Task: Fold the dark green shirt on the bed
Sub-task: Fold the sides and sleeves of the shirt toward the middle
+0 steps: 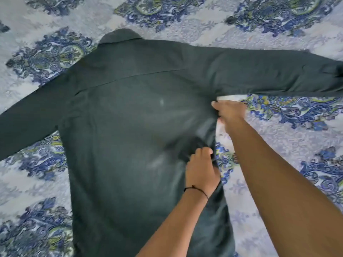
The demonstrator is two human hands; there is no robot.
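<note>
The dark green shirt (130, 127) lies back-up on the patterned bed (278, 145), hem cut off. Left hand (201, 171) and right hand (230, 113) pinch its side seam, fingertips hidden.

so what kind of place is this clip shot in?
Most likely a bedroom. The dark green shirt lies spread flat, back side up, on a quilted bedspread with a blue and green floral print that fills the view. Both hands, left hand and right hand, grip its side seam. No walls or furniture show.
</note>
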